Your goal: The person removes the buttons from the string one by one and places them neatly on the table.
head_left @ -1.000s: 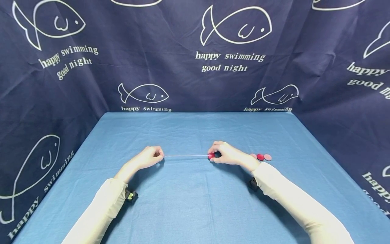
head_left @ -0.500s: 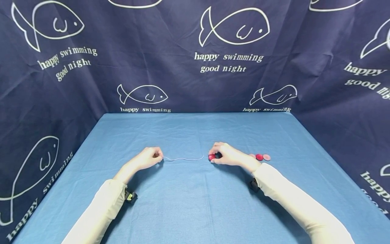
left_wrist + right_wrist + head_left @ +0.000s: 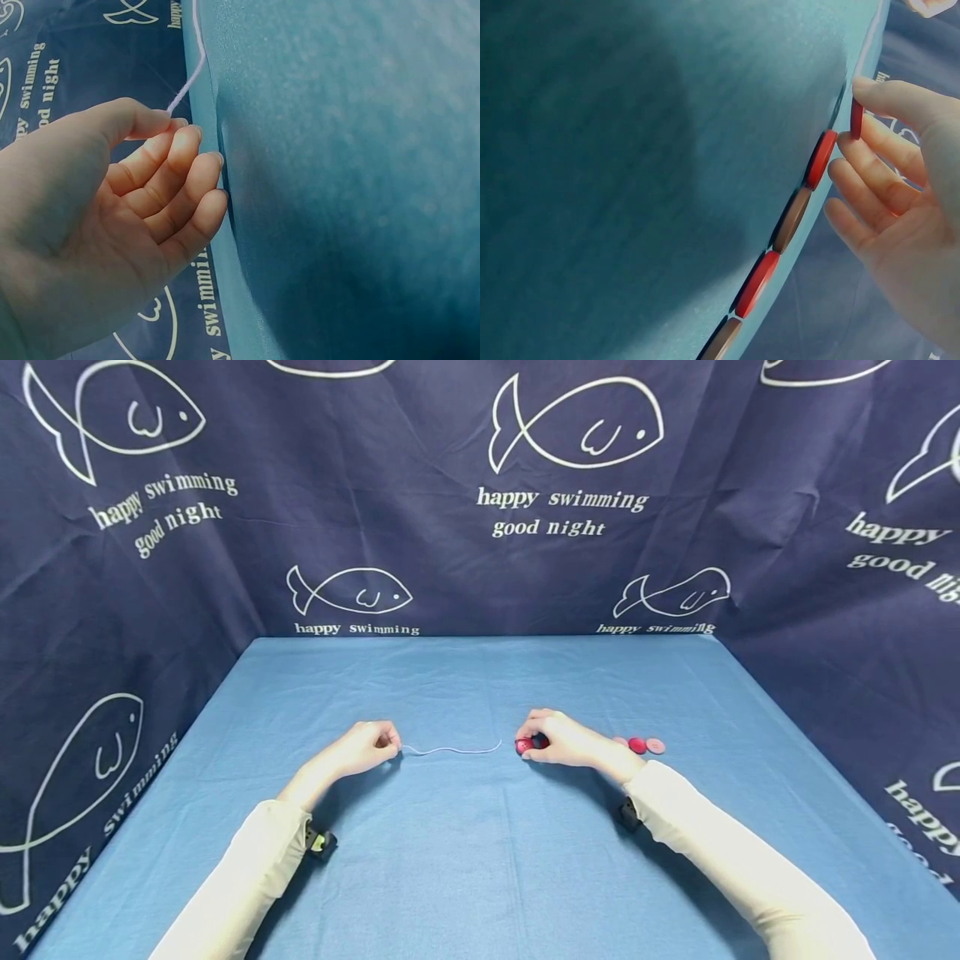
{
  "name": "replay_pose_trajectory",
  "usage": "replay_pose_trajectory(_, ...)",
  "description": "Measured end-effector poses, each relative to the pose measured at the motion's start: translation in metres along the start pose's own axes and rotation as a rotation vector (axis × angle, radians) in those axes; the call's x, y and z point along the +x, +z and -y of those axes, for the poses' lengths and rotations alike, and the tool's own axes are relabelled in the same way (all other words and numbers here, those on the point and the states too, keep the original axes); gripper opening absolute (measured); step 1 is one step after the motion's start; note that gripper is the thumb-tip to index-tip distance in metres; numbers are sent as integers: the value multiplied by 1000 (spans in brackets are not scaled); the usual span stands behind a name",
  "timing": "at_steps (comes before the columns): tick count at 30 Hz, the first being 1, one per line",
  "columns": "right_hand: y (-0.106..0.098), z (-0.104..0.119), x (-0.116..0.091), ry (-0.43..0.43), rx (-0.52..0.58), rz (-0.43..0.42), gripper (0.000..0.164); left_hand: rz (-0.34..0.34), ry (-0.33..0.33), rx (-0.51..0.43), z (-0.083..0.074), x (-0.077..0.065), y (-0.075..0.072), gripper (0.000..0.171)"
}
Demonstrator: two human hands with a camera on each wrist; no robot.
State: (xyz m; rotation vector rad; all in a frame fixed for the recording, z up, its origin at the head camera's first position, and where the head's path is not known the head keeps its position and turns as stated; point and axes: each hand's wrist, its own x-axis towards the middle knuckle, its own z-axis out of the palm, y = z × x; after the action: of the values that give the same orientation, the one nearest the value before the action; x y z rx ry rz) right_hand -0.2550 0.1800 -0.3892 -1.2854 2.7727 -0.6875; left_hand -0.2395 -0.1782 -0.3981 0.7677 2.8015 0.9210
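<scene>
My left hand (image 3: 371,746) pinches one end of a thin white string (image 3: 450,748) between thumb and index fingertip. In the left wrist view, the string (image 3: 201,52) leads up and away from those fingertips. Its other end lies loose and wavy on the cloth, a short gap from my right hand (image 3: 558,737). That hand holds a red button (image 3: 856,120) on edge, thumb on one side and fingers on the other. Just beside its fingertips, a second red button (image 3: 822,159) begins a row lying on the table.
The row goes on with a pinkish-brown button (image 3: 792,220), a red button (image 3: 757,283) and another pinkish one (image 3: 721,341), to the right under my forearm. A blue cloth covers the table (image 3: 420,860). Dark blue curtains (image 3: 450,552) with fish drawings stand around it.
A second ago the string was stretched straight from my left hand to the red button at my right. Now its right end is free and slack. Both hands stay almost in place.
</scene>
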Motion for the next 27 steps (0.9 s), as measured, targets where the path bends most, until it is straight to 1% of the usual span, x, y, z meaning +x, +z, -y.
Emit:
replay_pose_trajectory(10,0,-1,-2,29,-8,10,19,7,4,-7,4,0,1,3)
replay_pose_trajectory(19,-2,3,-3,70,5,34,17,9,-8,-6,2,-1,1,4)
replay_pose_trajectory(27,-1,2,-4,62,-18,32,23,-7,-8,9,1,-1,1,4)
